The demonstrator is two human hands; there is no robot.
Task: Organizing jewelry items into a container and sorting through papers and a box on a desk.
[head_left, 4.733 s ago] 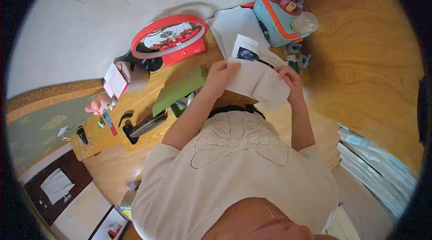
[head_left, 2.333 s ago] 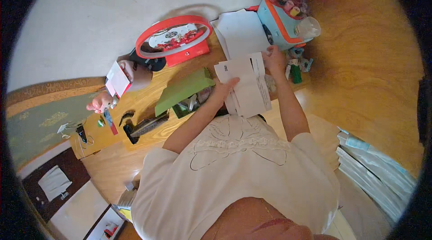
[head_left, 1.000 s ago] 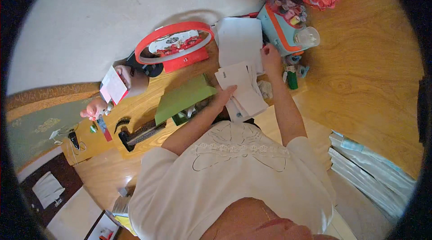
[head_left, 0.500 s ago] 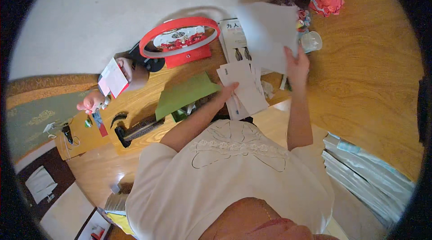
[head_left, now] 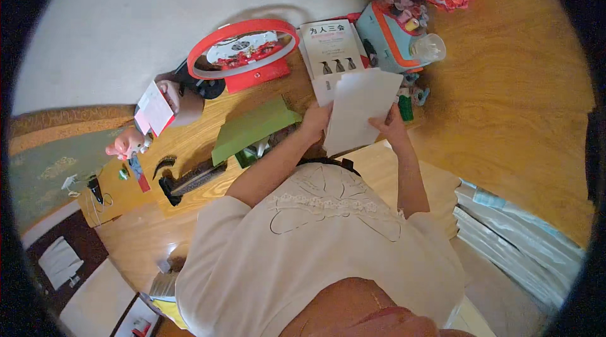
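Observation:
In front of my chest I hold a small stack of white paper sheets between both hands. My left hand is closed on the stack's left edge, its fingers partly hidden behind the paper. On the right side, my right hand pinches the sheets with the thumb in front. Just beyond the stack lies a book with penguins on its pale cover, its lower part covered by the paper. Left of my left hand is a green box with its lid raised and small things inside.
A red ring-shaped ornament stands by the wall. A light blue and orange box and a clear plastic cup are at the far right. A pink piggy figure and a dark long object lie left.
My right hand has brought the large white sheet down and left onto the papers in my left hand. The book and the blue and orange box now show.

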